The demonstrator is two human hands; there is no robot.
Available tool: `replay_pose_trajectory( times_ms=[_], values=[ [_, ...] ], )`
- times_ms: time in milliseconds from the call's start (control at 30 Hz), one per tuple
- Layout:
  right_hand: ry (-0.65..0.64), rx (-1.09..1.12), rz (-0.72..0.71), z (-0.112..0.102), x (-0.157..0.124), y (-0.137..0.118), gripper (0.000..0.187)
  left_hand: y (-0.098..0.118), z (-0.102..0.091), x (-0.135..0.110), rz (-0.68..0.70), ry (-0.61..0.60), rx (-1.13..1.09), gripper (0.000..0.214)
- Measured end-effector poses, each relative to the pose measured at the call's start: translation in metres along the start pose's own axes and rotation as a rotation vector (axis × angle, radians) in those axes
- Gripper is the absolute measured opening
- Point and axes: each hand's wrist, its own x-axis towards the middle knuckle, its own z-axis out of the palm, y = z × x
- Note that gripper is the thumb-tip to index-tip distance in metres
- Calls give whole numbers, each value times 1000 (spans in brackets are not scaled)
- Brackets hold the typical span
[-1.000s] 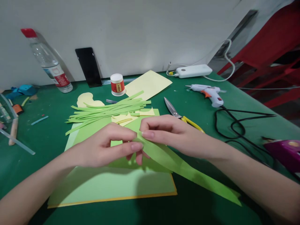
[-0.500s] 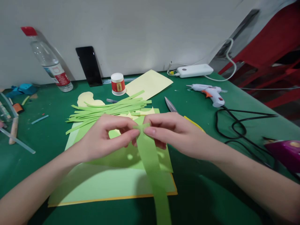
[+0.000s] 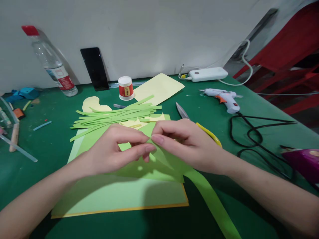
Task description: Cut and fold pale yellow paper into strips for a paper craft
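My left hand and my right hand meet over a stack of light green paper sheets. Both pinch the top end of a wide green paper strip between thumb and fingers. The strip trails down to the right, past the stack's corner, toward the near table edge. Behind my hands lies a pile of thin green paper strips with pale yellow cut-outs among them.
Scissors with yellow handles lie right behind my right hand. A glue gun with its black cord, a power bank, a small red-labelled jar, a phone, a water bottle and a yellow sheet stand further back on the green table.
The strip's free end swung from lower right to straight down, then back to the lower right. My hands stayed pinched together on its top end, shifting slightly.
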Motion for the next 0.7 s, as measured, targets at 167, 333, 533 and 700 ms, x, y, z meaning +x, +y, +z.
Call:
replay_pose_trajectory(
  times_ms=[167,333,533,700],
  values=[
    [54,-22,-45,3,-1,-1,23,2,2,-1,-9,17,-47,20],
    [120,2,-28,4,-1,-2,24,5,2,-1,5,68,-21,21],
    [180,50,79,7,-1,-1,24,3,2,-2,4,83,34,16],
    [163,72,83,6,-1,-2,25,2,3,0,-10,60,25,15]
  ],
)
